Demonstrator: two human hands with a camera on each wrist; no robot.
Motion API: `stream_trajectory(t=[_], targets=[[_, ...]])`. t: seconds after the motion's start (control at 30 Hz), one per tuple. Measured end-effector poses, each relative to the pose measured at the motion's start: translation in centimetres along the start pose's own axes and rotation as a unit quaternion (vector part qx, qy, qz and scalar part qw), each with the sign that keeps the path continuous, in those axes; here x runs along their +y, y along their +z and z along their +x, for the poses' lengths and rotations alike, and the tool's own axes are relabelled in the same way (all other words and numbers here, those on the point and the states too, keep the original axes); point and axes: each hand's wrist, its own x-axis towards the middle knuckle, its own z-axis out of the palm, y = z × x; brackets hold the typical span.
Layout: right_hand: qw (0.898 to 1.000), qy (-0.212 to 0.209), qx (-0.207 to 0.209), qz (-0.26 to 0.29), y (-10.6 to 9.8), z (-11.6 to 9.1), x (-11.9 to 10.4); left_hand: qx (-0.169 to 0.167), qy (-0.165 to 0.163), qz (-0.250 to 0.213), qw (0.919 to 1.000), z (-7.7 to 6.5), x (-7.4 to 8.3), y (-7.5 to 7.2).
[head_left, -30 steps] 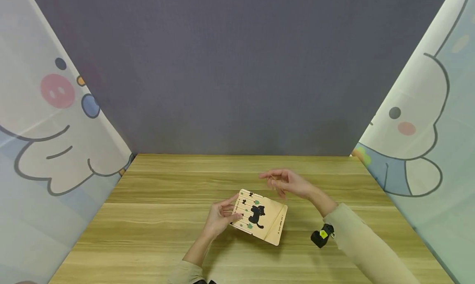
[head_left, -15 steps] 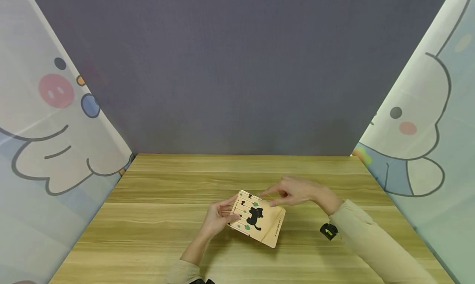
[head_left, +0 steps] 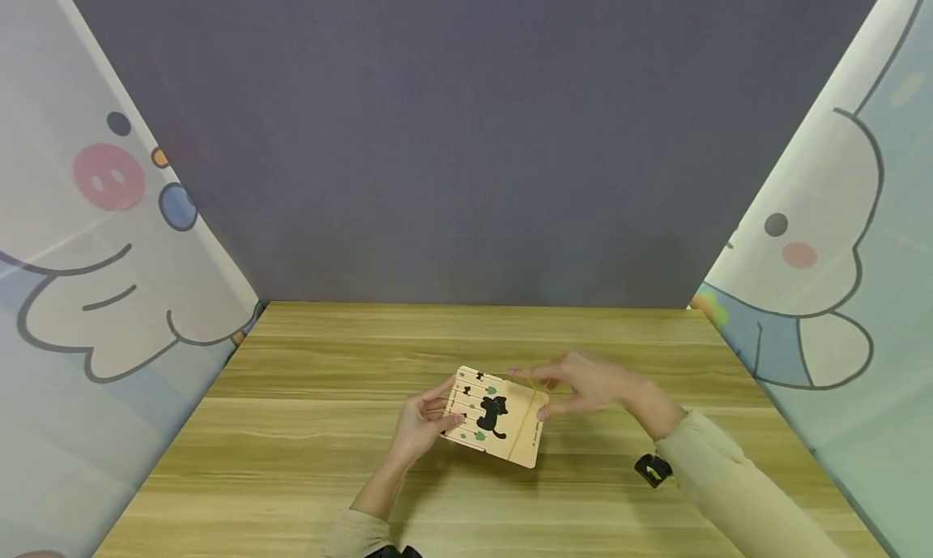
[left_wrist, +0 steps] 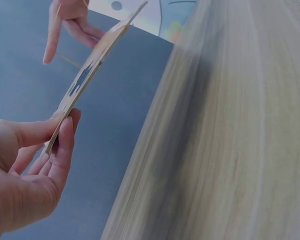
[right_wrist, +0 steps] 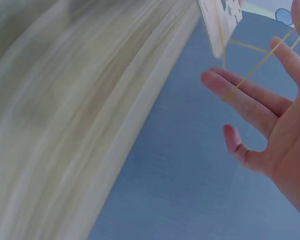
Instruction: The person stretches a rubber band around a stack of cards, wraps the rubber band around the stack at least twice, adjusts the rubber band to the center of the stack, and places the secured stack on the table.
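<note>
My left hand [head_left: 419,428] pinches a thin cream booklet [head_left: 516,408] by its left edge, thumb on top and fingers beneath. A black cat and green leaves are printed on its cover; the left wrist view shows thin layers at its edge. The booklet is tilted and raised above the table. A thin yellow rubber band [right_wrist: 260,64] crosses the booklet's right part and stretches over the spread fingers of my right hand [head_left: 589,384]. Those fingers reach out beside the booklet's upper right edge, with the thumb apart from the others in the right wrist view.
Beneath both hands lies a wood-grain table [head_left: 328,428]. A dark grey panel [head_left: 466,153] rises behind it, and cartoon-print curtains [head_left: 816,185] hang on both sides. A black strap device [head_left: 653,470] sits at the right wrist.
The booklet and left hand have shifted slightly left. My right hand has come down toward the booklet, then drawn right, with the rubber band now stretched out from the booklet's right part.
</note>
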Motion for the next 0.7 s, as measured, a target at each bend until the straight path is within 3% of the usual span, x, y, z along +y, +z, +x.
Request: stream_trajectory(t=[0.1,0.33,0.5,0.7], targets=[[1.0,0.009,0.027,-0.002,0.7,-0.3,-0.1,0.013,-0.006,-0.02,0.9997,0.1,0.0,0.0],[0.995,0.085,0.056,0.015,2.1,-0.7,-0.9,0.05,-0.017,-0.047,0.9975,0.2,0.2,0.0],[0.991,0.096,0.098,0.002,3.1,-0.7,-1.2,0.07,-0.025,-0.06,0.9955,0.0,0.9,0.0],[0.984,0.103,0.143,0.007,4.2,-0.6,-1.6,0.079,-0.036,-0.08,0.993,-0.6,3.0,0.1]])
